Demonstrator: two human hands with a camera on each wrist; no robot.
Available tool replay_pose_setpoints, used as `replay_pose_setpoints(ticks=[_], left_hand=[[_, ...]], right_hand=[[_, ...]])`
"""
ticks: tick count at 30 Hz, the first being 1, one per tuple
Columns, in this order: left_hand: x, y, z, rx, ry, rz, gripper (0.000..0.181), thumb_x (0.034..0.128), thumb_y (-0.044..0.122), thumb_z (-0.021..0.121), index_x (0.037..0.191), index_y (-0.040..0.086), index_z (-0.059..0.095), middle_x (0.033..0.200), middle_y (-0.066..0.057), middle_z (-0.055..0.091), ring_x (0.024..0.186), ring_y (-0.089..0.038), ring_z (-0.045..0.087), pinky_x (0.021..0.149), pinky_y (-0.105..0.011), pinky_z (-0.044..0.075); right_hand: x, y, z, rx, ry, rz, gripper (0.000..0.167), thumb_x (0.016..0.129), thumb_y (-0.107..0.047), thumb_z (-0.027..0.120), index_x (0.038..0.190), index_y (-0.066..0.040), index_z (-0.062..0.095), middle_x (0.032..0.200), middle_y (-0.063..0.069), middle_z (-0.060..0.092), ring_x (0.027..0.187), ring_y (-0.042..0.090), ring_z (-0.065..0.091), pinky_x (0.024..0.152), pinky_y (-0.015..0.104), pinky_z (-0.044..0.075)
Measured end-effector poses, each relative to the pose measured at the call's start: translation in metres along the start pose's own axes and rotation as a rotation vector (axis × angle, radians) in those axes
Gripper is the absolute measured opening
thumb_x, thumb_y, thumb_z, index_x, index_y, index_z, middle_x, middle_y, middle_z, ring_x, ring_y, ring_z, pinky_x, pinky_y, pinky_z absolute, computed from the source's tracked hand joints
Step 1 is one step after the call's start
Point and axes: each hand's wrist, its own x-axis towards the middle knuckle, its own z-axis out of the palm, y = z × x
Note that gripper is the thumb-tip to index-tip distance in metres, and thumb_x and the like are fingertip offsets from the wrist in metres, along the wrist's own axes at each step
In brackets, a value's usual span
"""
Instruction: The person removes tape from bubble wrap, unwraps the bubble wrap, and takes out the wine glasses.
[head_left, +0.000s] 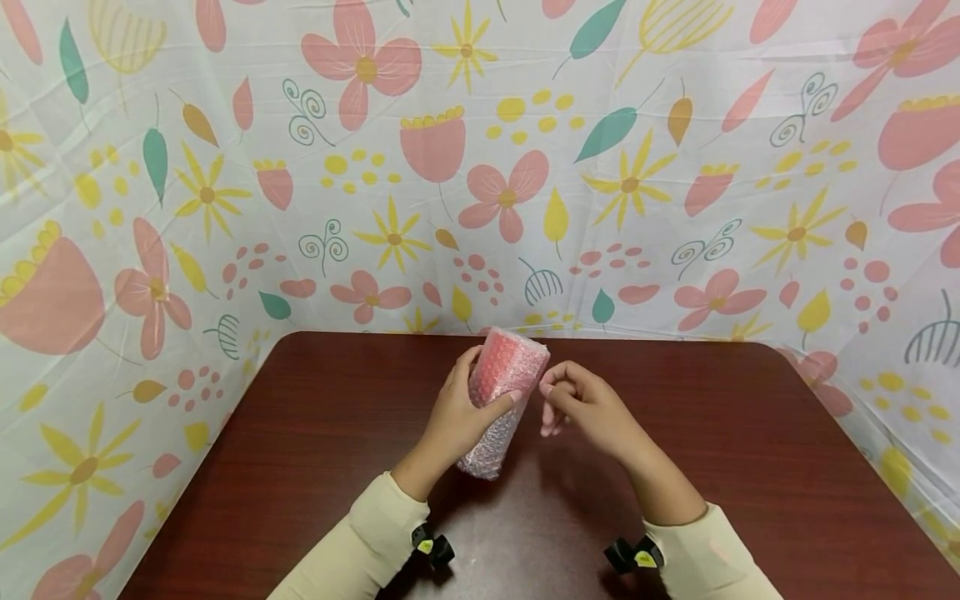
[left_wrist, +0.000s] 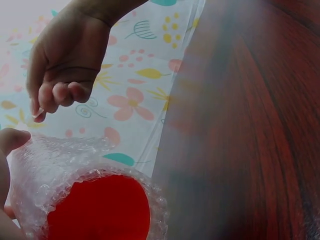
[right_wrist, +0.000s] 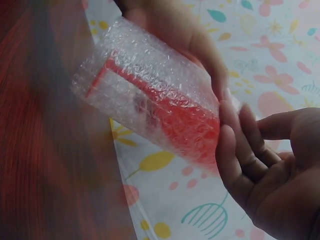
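Cream sleeves (head_left: 352,542) come nearest, on the near side of the bubble-wrapped red package (head_left: 512,371), w/ black wrist mounts (head_left: 435,546) at the cuffs. Pkg is tilted, seemingly held up off the bench (head_left: 300,467), which lies beneath it; floral cloth (head_left: 442,208) hangs behind it. L hand (head_left: 457,421) grips it from its left side, thumb across the face, fingers wrapped round. R hand (head_left: 592,408) is just right of its upper part, fingers half-bent; can't tell if they touch it or pinch any loose edge.

Handling, best guess: prob. light; bubble wrap (right_wrist: 160,62) soft & squashy, a bit slick, over a stiffer core. Poss. fragile, so go easy. Best hold = round the middle, gentle squeeze, b/c the red end (left_wrist: 100,210) shows inside a wrap rim & the core might slip out lengthwise.
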Motion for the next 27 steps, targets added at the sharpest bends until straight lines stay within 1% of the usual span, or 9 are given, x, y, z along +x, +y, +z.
replay_pose_setpoints(ticks=[4,9,13,17,21,24,27], left_hand=[[-0.002,0.001,0.001,0.017,0.008,0.006,0.089,0.0809,0.058,0.078,0.153,0.033,0.033,0.145,-0.005,0.049,0.120,-0.024,0.057,0.098,-0.048,0.050],[-0.004,0.003,0.003,0.047,0.026,0.033,0.089,0.0813,0.057,0.078,0.154,0.034,0.032,0.146,-0.005,0.047,0.121,-0.024,0.057,0.099,-0.048,0.050],[-0.005,0.003,0.005,0.068,0.044,0.052,0.091,0.0812,0.056,0.079,0.155,0.031,0.031,0.142,-0.007,0.047,0.119,-0.024,0.057,0.098,-0.047,0.051],[-0.006,0.003,0.007,0.083,0.064,0.066,0.093,0.0807,0.054,0.080,0.155,0.028,0.031,0.136,-0.008,0.047,0.113,-0.024,0.059,0.094,-0.045,0.052],[-0.007,0.003,0.009,0.114,0.110,0.090,0.093,0.0796,0.050,0.083,0.154,0.027,0.032,0.133,-0.010,0.047,0.110,-0.025,0.060,0.093,-0.043,0.053],[-0.007,0.003,0.010,0.150,0.159,0.105,0.093,0.0788,0.046,0.084,0.153,0.026,0.033,0.132,-0.010,0.048,0.109,-0.026,0.061,0.090,-0.044,0.054],[-0.008,0.003,0.012,0.194,0.204,0.108,0.093,0.0782,0.046,0.085,0.152,0.025,0.034,0.132,-0.010,0.048,0.107,-0.029,0.061,0.088,-0.046,0.053]], right_hand=[[0.000,0.000,0.001,0.004,-0.009,0.015,0.022,0.105,-0.018,0.053,0.110,0.003,0.051,0.080,0.020,0.068,0.072,0.030,0.073,0.067,0.049,0.060],[0.002,0.000,0.004,0.009,0.004,0.032,0.028,0.104,-0.024,0.058,0.108,0.003,0.051,0.079,0.018,0.069,0.071,0.027,0.074,0.067,0.047,0.061],[0.002,0.002,0.007,0.033,0.011,0.033,0.023,0.105,-0.018,0.055,0.109,0.004,0.049,0.082,0.020,0.071,0.075,0.026,0.075,0.069,0.046,0.061],[0.003,0.004,0.009,0.047,0.000,0.011,0.018,0.105,-0.011,0.049,0.112,0.006,0.045,0.090,0.025,0.073,0.080,0.028,0.075,0.071,0.048,0.061],[0.003,0.005,0.011,0.047,-0.009,-0.004,0.019,0.106,-0.009,0.046,0.116,0.006,0.041,0.093,0.029,0.072,0.082,0.030,0.076,0.071,0.047,0.061],[0.003,0.005,0.012,0.060,-0.019,-0.006,0.022,0.107,-0.009,0.046,0.120,0.006,0.038,0.095,0.031,0.072,0.082,0.029,0.076,0.071,0.047,0.061],[0.003,0.005,0.013,0.075,-0.032,-0.003,0.024,0.107,-0.011,0.046,0.123,0.005,0.035,0.098,0.032,0.072,0.083,0.026,0.076,0.071,0.046,0.061]])
